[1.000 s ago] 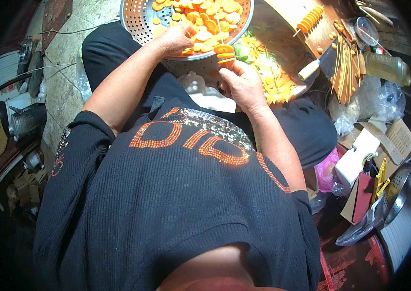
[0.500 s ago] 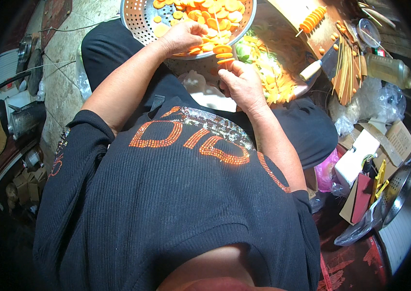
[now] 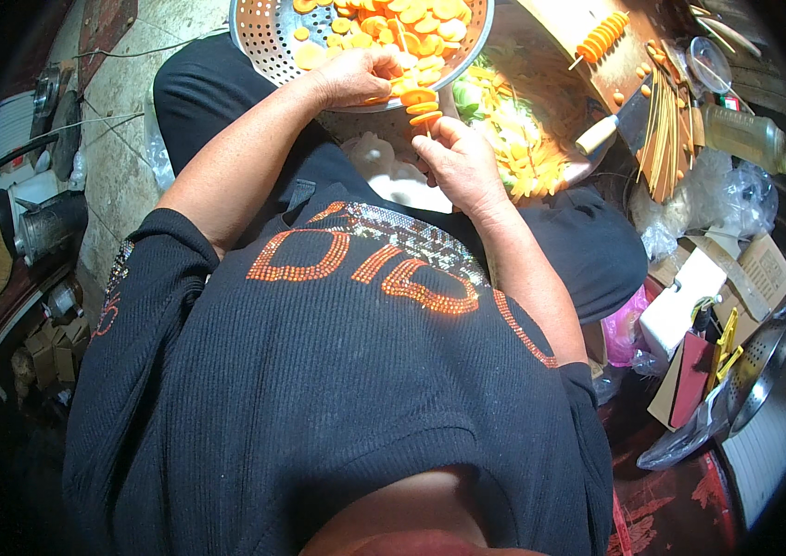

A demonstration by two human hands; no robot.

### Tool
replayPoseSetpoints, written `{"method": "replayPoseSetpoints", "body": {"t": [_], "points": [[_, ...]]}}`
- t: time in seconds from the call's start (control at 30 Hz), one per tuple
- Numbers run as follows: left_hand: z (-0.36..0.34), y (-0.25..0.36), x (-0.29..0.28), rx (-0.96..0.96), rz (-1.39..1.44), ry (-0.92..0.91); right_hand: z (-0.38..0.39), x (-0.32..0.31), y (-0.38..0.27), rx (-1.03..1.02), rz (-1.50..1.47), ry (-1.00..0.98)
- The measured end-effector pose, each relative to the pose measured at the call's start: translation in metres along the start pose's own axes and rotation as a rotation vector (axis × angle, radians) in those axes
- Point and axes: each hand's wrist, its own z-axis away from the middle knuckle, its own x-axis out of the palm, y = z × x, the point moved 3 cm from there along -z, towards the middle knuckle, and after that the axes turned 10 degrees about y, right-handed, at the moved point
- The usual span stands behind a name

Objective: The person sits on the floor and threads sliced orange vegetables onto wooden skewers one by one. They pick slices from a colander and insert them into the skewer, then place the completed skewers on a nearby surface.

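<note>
My right hand [image 3: 461,167] is closed round the lower end of a wooden skewer. A few round orange carrot slices [image 3: 422,100] are threaded on it, spaced apart, just above my fingers. My left hand [image 3: 356,78] reaches over the near rim of a metal colander [image 3: 256,57] on my lap, its fingertips pinched together beside the upper part of the skewer. Whatever lies between those fingertips is hidden. Loose carrot slices [image 3: 425,23] are heaped in the colander.
Orange and green peelings [image 3: 513,139] lie right of the colander. A wooden board [image 3: 588,14] carries a filled carrot skewer [image 3: 602,38]. Beside it are a knife [image 3: 597,135], a bundle of bare skewers [image 3: 659,139] and a clear jar [image 3: 745,137]. Boxes and plastic bags crowd the right.
Both hands stay almost where they were, with the right hand and its skewer shifted very slightly left. The colander has moved barely at all.
</note>
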Motion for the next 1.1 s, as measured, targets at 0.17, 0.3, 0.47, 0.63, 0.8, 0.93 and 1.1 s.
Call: {"method": "replayPoseSetpoints", "body": {"t": [0.17,0.3,0.47,0.63,0.8,0.93,1.1], "points": [[-0.001,-0.003,0.001,-0.002,0.021,0.005,-0.001,0.0,0.002,-0.009,0.117,-0.01],[-0.001,-0.002,0.001,-0.026,-0.019,0.021,-0.006,0.001,0.01,-0.111,0.22,0.011],[-0.007,-0.01,0.003,-0.027,-0.017,-0.001,-0.007,0.003,0.011,-0.112,0.273,-0.003],[-0.012,-0.017,0.006,-0.041,0.028,-0.006,-0.006,0.004,0.007,-0.124,0.29,-0.021],[-0.012,-0.014,0.006,-0.062,0.04,0.009,-0.007,0.004,0.007,-0.12,0.318,-0.029],[-0.012,-0.012,0.005,-0.082,0.07,0.03,-0.007,0.004,0.006,-0.106,0.321,-0.034],[-0.01,-0.006,0.003,-0.095,0.064,0.058,-0.006,0.003,0.005,-0.102,0.327,-0.027]]}}
